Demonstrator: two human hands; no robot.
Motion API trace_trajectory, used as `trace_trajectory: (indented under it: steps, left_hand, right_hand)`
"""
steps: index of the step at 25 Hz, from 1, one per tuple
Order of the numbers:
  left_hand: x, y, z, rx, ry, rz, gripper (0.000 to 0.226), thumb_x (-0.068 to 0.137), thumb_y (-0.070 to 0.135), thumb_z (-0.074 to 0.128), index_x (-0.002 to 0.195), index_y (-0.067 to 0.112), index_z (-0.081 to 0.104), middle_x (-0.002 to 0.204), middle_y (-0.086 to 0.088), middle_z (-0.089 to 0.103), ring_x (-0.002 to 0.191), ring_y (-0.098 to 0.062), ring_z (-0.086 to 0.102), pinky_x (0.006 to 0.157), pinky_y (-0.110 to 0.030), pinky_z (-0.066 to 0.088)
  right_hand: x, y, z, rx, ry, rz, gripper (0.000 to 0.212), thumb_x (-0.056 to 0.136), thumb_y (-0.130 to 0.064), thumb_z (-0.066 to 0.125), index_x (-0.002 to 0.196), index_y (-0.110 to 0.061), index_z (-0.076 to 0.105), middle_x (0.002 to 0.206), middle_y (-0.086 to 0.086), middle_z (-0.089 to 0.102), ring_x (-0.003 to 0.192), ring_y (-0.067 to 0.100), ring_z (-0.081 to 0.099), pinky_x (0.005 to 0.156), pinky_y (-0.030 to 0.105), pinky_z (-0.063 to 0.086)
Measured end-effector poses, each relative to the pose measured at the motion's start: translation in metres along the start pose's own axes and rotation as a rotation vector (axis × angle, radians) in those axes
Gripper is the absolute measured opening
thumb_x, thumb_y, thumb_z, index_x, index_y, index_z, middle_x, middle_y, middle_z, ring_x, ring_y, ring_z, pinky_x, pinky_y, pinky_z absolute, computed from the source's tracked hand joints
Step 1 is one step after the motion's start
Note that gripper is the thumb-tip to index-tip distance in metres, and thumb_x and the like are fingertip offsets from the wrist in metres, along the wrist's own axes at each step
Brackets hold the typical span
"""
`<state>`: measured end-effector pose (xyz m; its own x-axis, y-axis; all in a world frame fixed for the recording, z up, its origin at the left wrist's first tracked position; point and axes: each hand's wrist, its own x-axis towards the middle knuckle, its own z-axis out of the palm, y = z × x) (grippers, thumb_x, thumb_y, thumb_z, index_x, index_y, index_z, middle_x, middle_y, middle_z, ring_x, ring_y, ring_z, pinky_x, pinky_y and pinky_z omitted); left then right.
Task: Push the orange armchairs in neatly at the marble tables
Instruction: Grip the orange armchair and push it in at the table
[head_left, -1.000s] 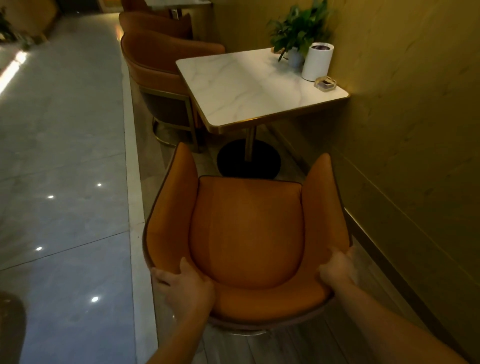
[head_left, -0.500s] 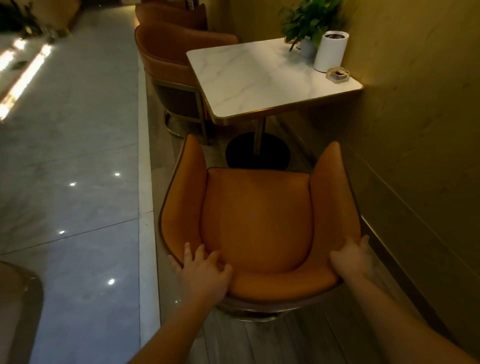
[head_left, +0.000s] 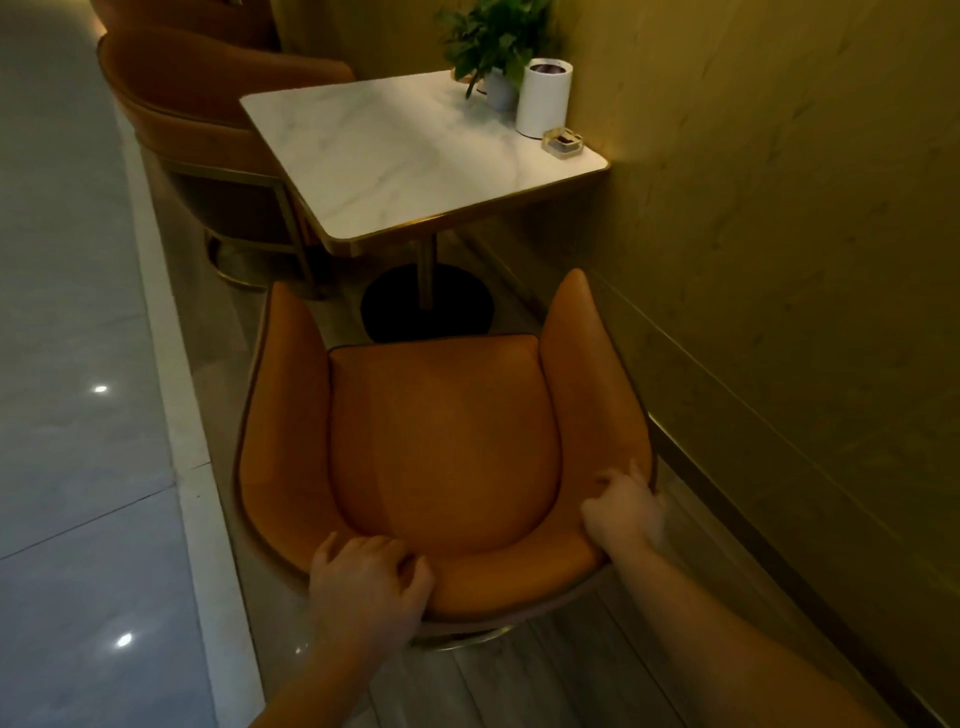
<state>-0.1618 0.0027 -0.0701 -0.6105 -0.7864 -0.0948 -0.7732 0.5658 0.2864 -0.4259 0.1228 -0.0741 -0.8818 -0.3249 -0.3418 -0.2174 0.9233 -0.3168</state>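
An orange armchair (head_left: 441, 447) stands in front of me, its open side facing a white marble table (head_left: 395, 150) with a gold edge and a black round base (head_left: 428, 306). The chair's front edge is just short of the table's near corner. My left hand (head_left: 371, 582) grips the top of the backrest at its left part, fingers curled over the rim. My right hand (head_left: 623, 506) holds the backrest rim at the right, near the wall. A second orange armchair (head_left: 197, 130) sits at the table's far left side.
A yellow wall (head_left: 779, 260) with a low ledge runs close along the right of the chair. On the table's far corner stand a potted plant (head_left: 493, 47), a white cylinder (head_left: 543, 98) and a small glass dish (head_left: 562, 141). Glossy tiled floor (head_left: 67, 364) lies to the left.
The chair has slid toward the table and my view has moved closer. My left hand has shifted right along the backrest rim; my right hand stays on the right side.
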Motion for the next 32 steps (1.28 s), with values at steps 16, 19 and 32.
trace_trajectory:
  steps: [16, 19, 32]
  left_hand:
    - [0.057, 0.077, 0.019, 0.017, 0.022, -0.045, 0.042, 0.081, 0.057, 0.035, 0.065, 0.027, 0.061, 0.068, 0.010, 0.057, 0.071, -0.011, 0.055, 0.077, -0.034, 0.043]
    - [0.063, 0.086, 0.019, 0.038, 0.000, -0.055, 0.036, 0.086, 0.056, 0.042, 0.070, 0.030, 0.061, 0.070, 0.013, 0.055, 0.070, -0.006, 0.048, 0.078, -0.032, 0.044]
    - [0.095, 0.158, 0.021, -0.014, -0.015, -0.059, 0.040, 0.090, 0.057, 0.029, 0.087, 0.030, 0.059, 0.092, 0.011, 0.061, 0.089, -0.011, 0.054, 0.085, -0.036, 0.044]
  right_hand:
    - [0.090, 0.004, -0.047, -0.132, -0.089, -0.467, 0.038, 0.100, -0.047, 0.048, 0.124, -0.026, 0.068, 0.150, -0.009, 0.048, 0.146, 0.016, 0.029, 0.120, 0.043, 0.020]
    - [0.101, 0.010, -0.053, -0.244, -0.169, -0.512, 0.043, 0.101, -0.052, 0.043, 0.128, -0.028, 0.066, 0.148, -0.010, 0.050, 0.144, 0.014, 0.034, 0.121, 0.042, 0.019]
    - [0.113, 0.028, -0.077, -0.236, -0.088, -0.675, 0.037, 0.098, -0.056, 0.044, 0.109, -0.034, 0.071, 0.107, -0.014, 0.067, 0.097, 0.003, 0.056, 0.096, 0.033, 0.044]
